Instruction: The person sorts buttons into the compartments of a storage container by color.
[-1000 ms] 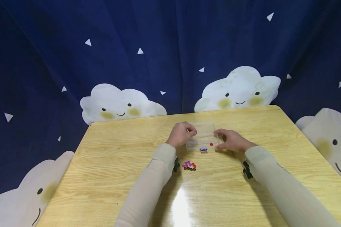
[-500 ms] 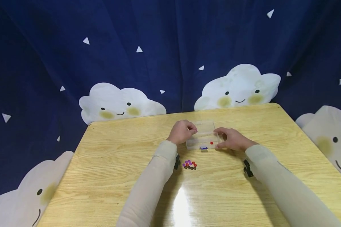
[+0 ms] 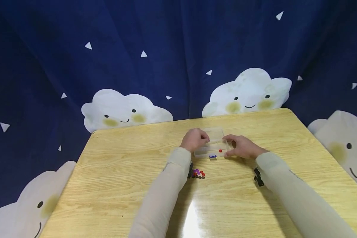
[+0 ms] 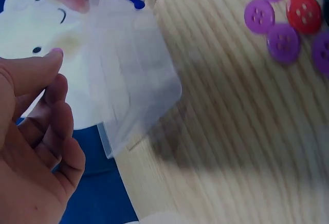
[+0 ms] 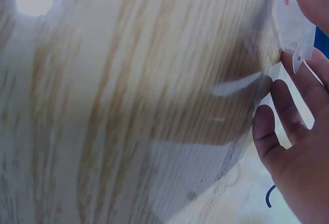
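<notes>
A clear plastic box (image 3: 208,154) lies on the table with its lid (image 3: 215,133) raised at the back and a blue latch (image 3: 212,156) at the front. One red button (image 3: 220,150) is inside, near the right end. My left hand (image 3: 194,140) is over the box's left part, thumb and fingertips pinching a small purple button (image 4: 57,52), mostly hidden by the fingers. My right hand (image 3: 241,146) grips the box's right end, thumb at the front and fingers behind. In front of the box lie loose purple buttons (image 4: 284,43), red buttons (image 4: 304,13) and dark buttons (image 3: 200,177).
The wooden table (image 3: 131,158) reaches back to a dark blue curtain (image 3: 154,33) with white clouds. Black straps with cameras (image 3: 258,178) sit at the wrists. My left forearm (image 3: 163,198) passes close to the loose buttons.
My left hand has moved slightly right over the box, its wrist now covering the left side of the button group. My right hand keeps its hold on the box.
</notes>
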`<state>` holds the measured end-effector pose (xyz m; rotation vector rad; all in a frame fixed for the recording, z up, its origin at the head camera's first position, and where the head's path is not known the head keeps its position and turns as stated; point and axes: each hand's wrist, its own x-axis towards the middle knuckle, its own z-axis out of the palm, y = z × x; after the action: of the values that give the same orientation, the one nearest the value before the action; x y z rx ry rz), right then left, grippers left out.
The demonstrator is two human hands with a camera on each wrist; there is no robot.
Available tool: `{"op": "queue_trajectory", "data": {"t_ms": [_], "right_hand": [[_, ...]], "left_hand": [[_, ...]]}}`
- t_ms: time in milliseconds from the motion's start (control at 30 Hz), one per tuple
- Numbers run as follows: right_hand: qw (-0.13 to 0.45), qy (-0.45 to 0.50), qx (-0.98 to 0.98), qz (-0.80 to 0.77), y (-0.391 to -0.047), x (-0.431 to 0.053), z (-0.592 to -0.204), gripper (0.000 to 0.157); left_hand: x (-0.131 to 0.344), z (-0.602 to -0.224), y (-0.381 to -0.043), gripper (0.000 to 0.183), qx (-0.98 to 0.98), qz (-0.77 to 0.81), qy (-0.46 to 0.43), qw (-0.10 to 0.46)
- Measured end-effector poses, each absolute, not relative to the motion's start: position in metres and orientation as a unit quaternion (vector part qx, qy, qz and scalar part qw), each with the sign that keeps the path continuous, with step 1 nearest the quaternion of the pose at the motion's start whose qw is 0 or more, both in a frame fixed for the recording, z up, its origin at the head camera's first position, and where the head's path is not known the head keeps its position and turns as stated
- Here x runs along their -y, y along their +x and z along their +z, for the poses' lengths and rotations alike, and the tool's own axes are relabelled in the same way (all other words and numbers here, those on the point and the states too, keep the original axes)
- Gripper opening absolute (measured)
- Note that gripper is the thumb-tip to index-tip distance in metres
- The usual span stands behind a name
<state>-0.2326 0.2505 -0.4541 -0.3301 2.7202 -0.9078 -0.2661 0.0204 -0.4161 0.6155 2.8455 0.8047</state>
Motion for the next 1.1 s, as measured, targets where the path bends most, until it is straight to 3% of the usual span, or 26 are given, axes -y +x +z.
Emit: {"op": "queue_trajectory", "data": {"t_ms": [1100], "right_hand": [[0.125,-0.113,-0.935,-0.311,-0.2302,-0.252,-0.452,0.073]], "left_hand": [[-0.0303,-0.424,-0.267,0.01,-0.956,0.213,0.195,0.057]]}}
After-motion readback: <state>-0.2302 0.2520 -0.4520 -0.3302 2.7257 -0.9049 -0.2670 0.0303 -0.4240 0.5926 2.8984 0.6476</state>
